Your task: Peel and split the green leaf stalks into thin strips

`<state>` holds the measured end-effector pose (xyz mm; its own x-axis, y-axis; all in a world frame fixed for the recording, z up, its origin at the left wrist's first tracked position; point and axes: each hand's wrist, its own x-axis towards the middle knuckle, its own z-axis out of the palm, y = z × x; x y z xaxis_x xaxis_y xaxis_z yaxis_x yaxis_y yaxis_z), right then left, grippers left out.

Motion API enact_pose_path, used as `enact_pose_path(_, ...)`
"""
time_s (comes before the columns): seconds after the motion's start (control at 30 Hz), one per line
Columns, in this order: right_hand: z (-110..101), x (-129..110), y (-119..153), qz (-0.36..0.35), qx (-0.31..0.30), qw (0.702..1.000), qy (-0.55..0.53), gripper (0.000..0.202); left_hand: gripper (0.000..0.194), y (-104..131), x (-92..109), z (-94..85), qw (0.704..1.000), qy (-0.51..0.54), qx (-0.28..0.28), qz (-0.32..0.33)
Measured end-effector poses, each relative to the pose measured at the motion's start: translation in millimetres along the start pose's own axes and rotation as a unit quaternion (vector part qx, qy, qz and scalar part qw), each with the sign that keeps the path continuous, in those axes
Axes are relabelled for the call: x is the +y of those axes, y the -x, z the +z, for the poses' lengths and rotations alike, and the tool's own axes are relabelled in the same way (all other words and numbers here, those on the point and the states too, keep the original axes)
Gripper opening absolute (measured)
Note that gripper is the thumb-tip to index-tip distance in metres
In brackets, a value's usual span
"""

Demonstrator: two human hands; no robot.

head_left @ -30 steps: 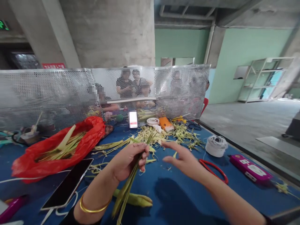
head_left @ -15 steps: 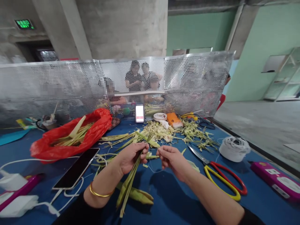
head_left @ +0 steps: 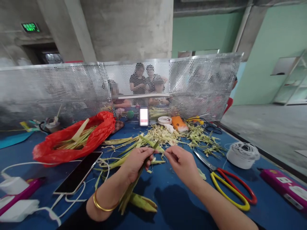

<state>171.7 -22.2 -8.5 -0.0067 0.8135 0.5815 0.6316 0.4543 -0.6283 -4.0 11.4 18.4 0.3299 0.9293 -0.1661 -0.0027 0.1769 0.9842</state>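
Gripping a bundle of leaf strips over the blue worktop, the left hand is clamping it between thumb and curled fingers. The bundle's short tip is poking out above the thumb; its longer ends are trailing down toward the wearer, in view beside a loose green husk. The right hand is hovering just beside the tip, thumb and forefinger meeting in a pinch; whether they are holding a thread is too fine to tell. Step in hand, as judged: the two hands are probably working a fine strand about the bundle near its upper end. The next move is apparently calling for a firm left hold, so that no strip is slipping, and for light, even tension from the right. Surroundings: scissors are lying with handles spread near the right forearm, a white roll of string is standing beyond them, a pile of trimmings is spreading behind the hands, and a red bag is holding more strips on the left, beyond a dark phone.
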Motion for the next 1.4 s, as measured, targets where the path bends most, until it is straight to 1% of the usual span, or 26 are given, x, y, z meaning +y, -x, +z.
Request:
enact_pose_path(0.1,-7,-4,0,-0.048,0.008,0.999,0.009,0.018,0.028,4,2,2.3,0.996,-0.083,-0.001,0.031)
enact_pose_path(0.2,-11,-6,0,-0.060,0.017,0.998,0.013,0.017,0.028,9,7,5.6,0.981,-0.180,0.009,0.065)
enact_pose_path(0.27,-13,-7,0,-0.065,0.015,0.998,0.021,0.017,0.027,12,10,7.1,0.959,-0.263,0.016,0.106)
enact_pose_path(0.37,-15,-9,1,-0.085,0.003,0.995,0.053,0.018,0.026,14,10,7.3,0.902,-0.387,0.011,0.191)
enact_pose_path(0.43,-17,-9,0,-0.098,-0.013,0.993,0.071,0.020,0.021,14,7,7.0,0.867,-0.442,-0.020,0.229)
enact_pose_path(0.5,-19,-7,-2,-0.094,-0.044,0.993,0.055,0.019,0.019,14,4,7.1,0.843,-0.470,-0.083,0.249)
enact_pose_path(0.53,-21,-5,-5,-0.081,-0.064,0.994,0.029,0.018,0.019,15,4,7.3,0.833,-0.475,-0.117,0.257)
enact_pose_path(0.6,-24,-1,-10,-0.021,-0.108,0.993,-0.047,0.015,0.021,19,5,7.7,0.820,-0.473,-0.171,0.274)
enact_pose_path(0.67,-24,4,-15,0.075,-0.143,0.977,-0.140,0.016,0.024,23,10,7.9,0.821,-0.452,-0.205,0.282)
enact_pose_path(0.73,-22,8,-18,0.162,-0.155,0.949,-0.222,0.021,0.027,26,16,7.1,0.835,-0.421,-0.218,0.281)
enact_pose_path(0.77,-20,11,-19,0.188,-0.152,0.938,-0.248,0.023,0.027,26,18,6.3,0.845,-0.405,-0.212,0.278)
enact_pose_path(0.8,-17,12,-19,0.201,-0.147,0.933,-0.260,0.025,0.027,26,20,5.3,0.858,-0.389,-0.194,0.274)
enact_pose_path(0.83,-14,14,-18,0.202,-0.143,0.934,-0.256,0.026,0.026,25,21,4.1,0.873,-0.374,-0.166,0.267)
enact_pose_path(0.9,-8,15,-14,0.174,-0.146,0.950,-0.215,0.026,0.025,22,22,1.3,0.897,-0.353,-0.092,0.251)
enact_pose_path(0.93,-6,14,-12,0.149,-0.151,0.960,-0.183,0.027,0.025,20,22,-0.2,0.903,-0.349,-0.053,0.244)
enact_pose_path(0.97,-5,12,-9,0.115,-0.157,0.970,-0.148,0.027,0.025,17,21,-1.5,0.907,-0.347,-0.015,0.239)
enact_pose_path(1.03,-4,4,-2,0.028,-0.163,0.983,-0.081,0.026,0.026,13,18,-3.8,0.909,-0.347,0.034,0.228)
enact_pose_path(1.1,-4,-4,4,-0.066,-0.157,0.984,-0.049,0.021,0.025,8,14,-5.1,0.915,-0.339,0.048,0.213)
enact_pose_path(1.17,-2,-12,8,-0.127,-0.144,0.979,-0.073,0.017,0.017,5,10,-5.2,0.923,-0.323,0.044,0.206)
enact_pose_path(1.23,2,-15,11,-0.135,-0.149,0.970,-0.137,0.017,0.010,2,5,-4.2,0.927,-0.312,0.037,0.206)
enact_pose_path(1.3,6,-15,13,-0.118,-0.171,0.962,-0.178,0.018,0.007,0,2,-2.8,0.926,-0.313,0.033,0.206)
enact_pose_path(1.33,8,-15,13,-0.118,-0.181,0.961,-0.173,0.018,0.007,0,2,-2.2,0.925,-0.319,0.034,0.205)
enact_pose_path(1.4,10,-14,14,-0.146,-0.185,0.965,-0.119,0.018,0.008,-1,1,-1.6,0.921,-0.333,0.036,0.201)
